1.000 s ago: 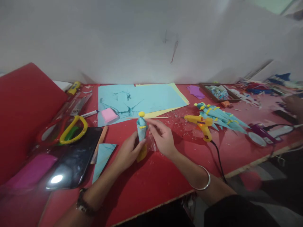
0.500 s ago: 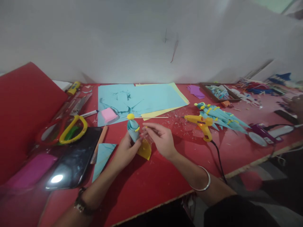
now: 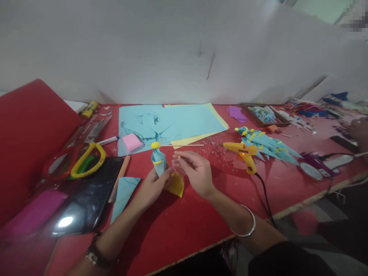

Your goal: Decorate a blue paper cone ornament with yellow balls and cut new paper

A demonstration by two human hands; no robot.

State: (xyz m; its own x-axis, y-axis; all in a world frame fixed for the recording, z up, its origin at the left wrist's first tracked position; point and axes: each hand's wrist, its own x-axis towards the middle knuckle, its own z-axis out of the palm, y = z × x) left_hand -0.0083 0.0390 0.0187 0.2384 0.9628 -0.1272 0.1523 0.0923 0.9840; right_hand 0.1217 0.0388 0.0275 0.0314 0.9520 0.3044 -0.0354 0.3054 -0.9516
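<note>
My left hand (image 3: 153,188) is closed around a blue paper cone figure (image 3: 158,159), which stands nearly upright with a yellow ball on top and a yellow strip on its side. My right hand (image 3: 197,172) is just to its right, thumb and fingers pinched on a tiny yellow piece (image 3: 179,156), apart from the figure. Below and between the hands lies a yellow piece (image 3: 176,186) on the red table. A thin wooden stick (image 3: 186,145) lies behind them. To the right rests a yellow glue gun (image 3: 241,151) with its light on.
Several finished-looking blue cone figures (image 3: 263,143) lie right of the glue gun. Blue sheets (image 3: 189,122), a pink block (image 3: 131,142), scissors (image 3: 89,161) and a black glossy slab (image 3: 89,199) lie left and behind. Another person's hand (image 3: 358,132) is at the far right.
The blue cone figure has turned in my left hand, so its yellow strip now faces more toward me. It has shifted slightly left; my right hand keeps its pinch.
</note>
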